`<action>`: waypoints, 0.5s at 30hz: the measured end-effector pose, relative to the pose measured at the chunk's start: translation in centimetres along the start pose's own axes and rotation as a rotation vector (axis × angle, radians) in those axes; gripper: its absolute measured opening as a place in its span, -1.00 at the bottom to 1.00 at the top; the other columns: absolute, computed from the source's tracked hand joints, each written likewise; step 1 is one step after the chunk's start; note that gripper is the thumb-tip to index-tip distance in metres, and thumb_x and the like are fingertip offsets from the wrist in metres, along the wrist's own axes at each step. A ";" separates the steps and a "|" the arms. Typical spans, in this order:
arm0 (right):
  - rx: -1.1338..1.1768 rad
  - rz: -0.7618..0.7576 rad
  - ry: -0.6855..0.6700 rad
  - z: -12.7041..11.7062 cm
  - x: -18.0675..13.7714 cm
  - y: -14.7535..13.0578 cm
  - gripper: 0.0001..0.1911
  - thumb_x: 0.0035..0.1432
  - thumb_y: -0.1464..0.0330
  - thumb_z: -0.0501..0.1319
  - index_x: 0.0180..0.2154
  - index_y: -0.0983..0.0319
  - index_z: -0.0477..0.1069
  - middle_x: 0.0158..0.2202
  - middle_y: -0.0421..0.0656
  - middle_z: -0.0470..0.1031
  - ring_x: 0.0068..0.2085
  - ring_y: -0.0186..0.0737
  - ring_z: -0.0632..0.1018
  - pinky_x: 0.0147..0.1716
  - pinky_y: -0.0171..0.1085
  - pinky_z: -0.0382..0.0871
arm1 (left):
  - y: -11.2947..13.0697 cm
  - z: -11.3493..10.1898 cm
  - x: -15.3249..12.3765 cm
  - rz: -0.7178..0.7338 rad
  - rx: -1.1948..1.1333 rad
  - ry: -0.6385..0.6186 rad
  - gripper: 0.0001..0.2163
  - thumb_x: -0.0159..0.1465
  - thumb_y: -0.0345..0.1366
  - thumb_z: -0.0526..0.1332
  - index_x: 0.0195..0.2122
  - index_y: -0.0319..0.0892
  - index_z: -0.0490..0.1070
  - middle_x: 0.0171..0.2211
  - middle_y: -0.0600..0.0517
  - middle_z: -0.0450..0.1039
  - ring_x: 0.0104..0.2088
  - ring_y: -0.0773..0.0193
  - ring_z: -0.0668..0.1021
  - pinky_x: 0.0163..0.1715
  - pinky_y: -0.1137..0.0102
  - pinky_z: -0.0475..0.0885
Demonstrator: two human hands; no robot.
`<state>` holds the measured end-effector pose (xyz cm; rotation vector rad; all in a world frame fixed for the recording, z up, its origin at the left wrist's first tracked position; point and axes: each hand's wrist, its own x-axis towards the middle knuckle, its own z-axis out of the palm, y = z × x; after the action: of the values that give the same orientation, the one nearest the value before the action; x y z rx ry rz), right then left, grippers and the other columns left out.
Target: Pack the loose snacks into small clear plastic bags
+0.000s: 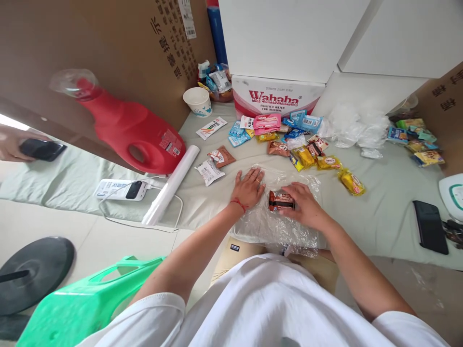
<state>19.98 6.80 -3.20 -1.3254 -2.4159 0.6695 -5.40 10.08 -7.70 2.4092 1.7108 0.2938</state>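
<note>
My left hand [249, 187] lies flat with fingers spread on the left edge of a clear plastic bag [278, 226] spread on the grey-green cloth [383, 217]. My right hand [304, 205] is closed on a brown snack packet [280, 201] that rests on the bag. A red string circles my left wrist. Several snack packets lie further back: yellow ones [327, 162], a pink one [266, 122], blue ones [307, 123] and a brown one [222, 156].
A red detergent jug [126, 127] lies at the left, with a roll of plastic [171, 185] and a power strip [121, 189] beside it. A Wahaha box [277, 99], paper cup [197, 101], black phone [429, 226] and green stool [83, 303] are around. Another person's hand [14, 144] holds a phone at far left.
</note>
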 end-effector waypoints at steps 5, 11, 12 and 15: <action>-0.102 0.084 0.123 -1.8 3.3 2.2 -0.58 0.40 0.21 0.09 0.17 0.22 0.46 0.06 0.06 0.53 0.10 0.09 0.48 0.16 0.04 0.36 | -0.4 -0.1 0.0 0.003 -0.055 0.017 -0.48 0.53 -0.10 -0.18 0.44 -0.07 0.17 0.46 -0.07 0.16 0.47 0.10 0.20 0.45 -0.13 -0.11; -0.369 0.164 -0.050 -1.2 9.4 3.2 -0.50 0.30 0.26 0.20 0.20 0.33 0.43 0.08 0.15 0.52 0.18 0.20 0.40 0.10 0.03 0.34 | -0.5 -0.5 0.0 -0.027 -0.130 0.036 -0.50 0.53 -0.12 -0.17 0.39 -0.09 0.25 0.43 -0.07 0.22 0.44 0.12 0.25 0.45 -0.08 -0.04; -0.370 0.173 -0.082 -1.1 10.1 3.2 -0.56 0.26 0.28 0.23 0.12 0.32 0.49 -0.01 0.13 0.56 0.13 0.19 0.43 0.07 0.00 0.34 | -0.8 -0.5 0.0 -0.036 -0.159 0.048 -0.51 0.53 -0.13 -0.16 0.37 -0.09 0.29 0.43 -0.06 0.24 0.44 0.13 0.26 0.45 -0.06 -0.02; -0.346 0.185 -0.153 -1.0 11.4 3.2 -0.75 0.21 0.36 0.24 -0.10 0.27 0.60 -0.23 0.01 0.59 -0.02 0.06 0.47 -0.02 -0.12 0.34 | -2.2 -0.6 0.2 -0.052 -0.278 0.106 -0.55 0.52 -0.14 -0.11 0.26 -0.09 0.42 0.38 -0.04 0.32 0.42 0.16 0.29 0.42 0.03 0.14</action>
<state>16.75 18.25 -3.60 -1.7052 -2.6429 0.4207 -7.44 11.03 -7.64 2.1808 1.6464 0.6183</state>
